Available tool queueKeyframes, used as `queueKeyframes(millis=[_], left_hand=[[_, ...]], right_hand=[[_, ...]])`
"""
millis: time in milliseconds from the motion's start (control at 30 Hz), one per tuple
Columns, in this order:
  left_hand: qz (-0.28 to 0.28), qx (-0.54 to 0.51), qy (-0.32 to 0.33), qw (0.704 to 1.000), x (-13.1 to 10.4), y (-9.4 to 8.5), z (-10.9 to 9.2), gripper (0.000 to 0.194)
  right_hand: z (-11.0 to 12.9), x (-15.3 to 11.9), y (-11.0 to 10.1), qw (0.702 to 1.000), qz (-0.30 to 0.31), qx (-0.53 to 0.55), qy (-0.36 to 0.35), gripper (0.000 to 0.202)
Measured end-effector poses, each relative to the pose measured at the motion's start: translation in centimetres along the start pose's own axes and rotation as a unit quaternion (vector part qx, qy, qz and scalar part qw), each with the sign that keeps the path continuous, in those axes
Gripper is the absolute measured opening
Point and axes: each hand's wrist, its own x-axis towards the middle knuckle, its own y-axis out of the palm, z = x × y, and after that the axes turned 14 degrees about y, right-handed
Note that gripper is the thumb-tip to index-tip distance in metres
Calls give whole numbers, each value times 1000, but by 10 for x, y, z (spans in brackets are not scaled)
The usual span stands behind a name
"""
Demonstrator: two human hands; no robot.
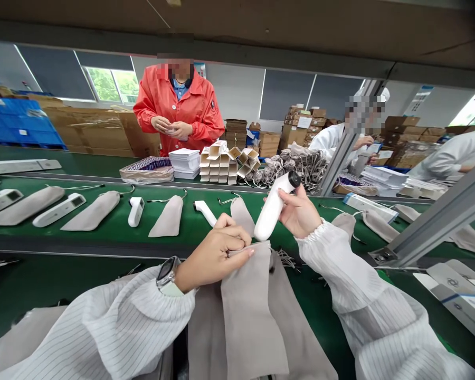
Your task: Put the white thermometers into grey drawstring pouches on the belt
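Note:
My left hand [225, 248] pinches the top edge of a grey fabric pouch [251, 311], which hangs down toward me. In my right hand [298, 208] is a white handheld thermometer [271, 211] with a black tip. Its rounded lower end is just above the pouch's mouth; whether it touches the cloth I cannot tell. More grey pouches [301, 316] lie beneath and beside the held one. Behind my left hand, another white thermometer [206, 212] rests on the green belt, partly covered by the fingers, with a grey pouch [242, 215] to its right.
Several thermometers [59, 210] and drawstring pouches [93, 212] line the green belt [114, 232]. A slanted metal post [439, 211] stands at right, near flat white boxes [459, 295]. Across the belt, a person in red [182, 111] stands behind open small boxes [219, 163] and piled pouches [296, 163].

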Motion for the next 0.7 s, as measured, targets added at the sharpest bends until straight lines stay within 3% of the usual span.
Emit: queueKeyframes(millis=[200,333,433,533,633,700], left_hand=[[70,-51,7,996,0,1,2,47],[62,-42,6,997,2,3,-1,33],[-8,-52,-31,998,3,4,-2,29],[-115,-38,-95,988,3,4,-2,29],[-161,-22,-136,977,3,1,-3,29],[-167,-17,-149,974,4,-3,-4,30]], right_hand=[[7,-7,3,999,13,6,-40,41],[3,-16,14,997,63,2,-52,43],[-4,-22,20,987,141,-80,7,34],[-14,-26,23,947,216,-224,82,31],[-23,-27,25,910,199,-354,82,42],[-28,-30,26,884,166,-436,34,51]])
